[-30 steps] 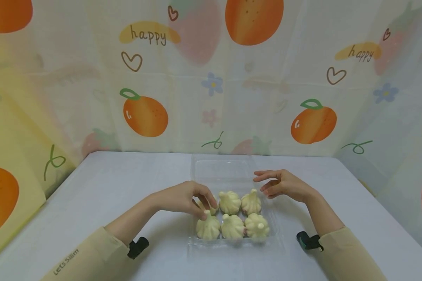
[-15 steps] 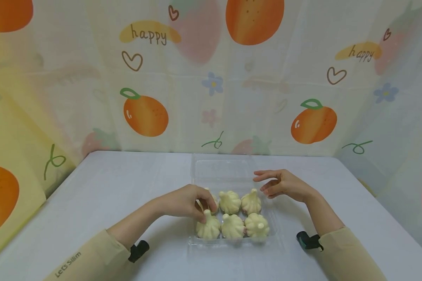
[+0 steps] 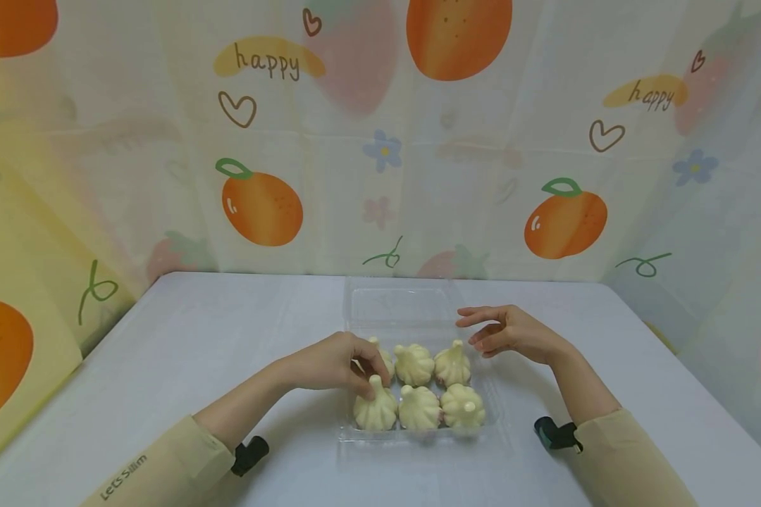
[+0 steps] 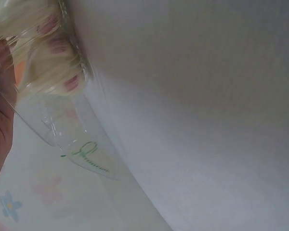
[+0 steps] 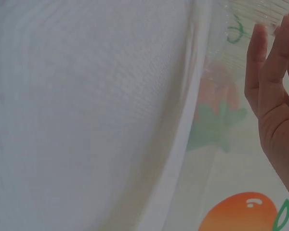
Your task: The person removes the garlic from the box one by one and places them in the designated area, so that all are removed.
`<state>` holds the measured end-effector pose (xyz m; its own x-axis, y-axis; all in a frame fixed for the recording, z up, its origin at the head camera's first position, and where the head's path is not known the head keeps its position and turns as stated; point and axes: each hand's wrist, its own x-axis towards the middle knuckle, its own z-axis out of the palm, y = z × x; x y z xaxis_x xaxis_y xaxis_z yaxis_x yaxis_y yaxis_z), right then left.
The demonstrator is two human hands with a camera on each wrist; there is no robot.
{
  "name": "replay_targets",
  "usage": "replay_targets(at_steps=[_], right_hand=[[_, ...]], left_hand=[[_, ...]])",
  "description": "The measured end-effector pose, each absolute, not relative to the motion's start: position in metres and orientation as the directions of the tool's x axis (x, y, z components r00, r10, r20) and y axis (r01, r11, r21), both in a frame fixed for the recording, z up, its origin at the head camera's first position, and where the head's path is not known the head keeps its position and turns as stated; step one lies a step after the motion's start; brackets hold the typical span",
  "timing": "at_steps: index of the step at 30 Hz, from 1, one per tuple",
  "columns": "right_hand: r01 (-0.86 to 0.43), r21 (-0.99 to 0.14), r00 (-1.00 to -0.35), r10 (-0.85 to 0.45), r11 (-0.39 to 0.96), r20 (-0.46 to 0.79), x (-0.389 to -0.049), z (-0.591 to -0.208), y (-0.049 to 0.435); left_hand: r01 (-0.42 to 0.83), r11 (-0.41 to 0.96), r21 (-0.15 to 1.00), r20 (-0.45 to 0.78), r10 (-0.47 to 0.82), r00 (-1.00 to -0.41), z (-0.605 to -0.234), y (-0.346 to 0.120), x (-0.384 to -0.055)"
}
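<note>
Several cream garlic bulbs with short stems sit in two rows in a clear plastic box (image 3: pixel 349 434). My left hand (image 3: pixel 339 362) reaches over the box's left side and pinches the front-left garlic bulb (image 3: pixel 375 410) near its stem, thumb on the near side and fingers behind. Those fingers partly cover the rear-left bulb (image 3: pixel 387 362). In the left wrist view, bulbs with pinkish marks (image 4: pixel 53 62) show through the box wall, beside the hand (image 4: pixel 2 106). My right hand (image 3: pixel 507 331) hovers past the box's right rear corner, fingers loosely bent, holding nothing.
The box's clear lid (image 3: pixel 393 306) lies folded back behind it. A white-covered table (image 3: pixel 247 303) extends on both sides. Behind it hangs a fruit-printed curtain (image 3: pixel 444 176). Each wrist carries a small black camera, such as the left one (image 3: pixel 250 455).
My left hand has come down and nearer from the rear-left garlic bulb to the front-left one, whose stem has shifted slightly. The right hand has stayed put.
</note>
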<state>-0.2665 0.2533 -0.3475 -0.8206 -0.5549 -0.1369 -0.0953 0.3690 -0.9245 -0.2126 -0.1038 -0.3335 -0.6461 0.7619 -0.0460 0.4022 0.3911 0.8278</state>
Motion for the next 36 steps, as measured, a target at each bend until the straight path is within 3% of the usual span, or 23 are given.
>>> replay_targets(at_steps=[17, 36], right_hand=[[-0.108, -0.919, -0.823, -0.553, 0.379, -0.131, -0.266, -0.348, 0.253], [-0.103, -0.923, -0.821, -0.555, 0.371, -0.132, -0.268, -0.35, 0.255]], left_hand=[[0.4, 0.35, 0.847, -0.007, 0.76, -0.65, -0.331, -0.105, -0.211], [0.399, 0.31, 0.863, 0.095, 0.677, -0.73, -0.311, -0.115, -0.209]])
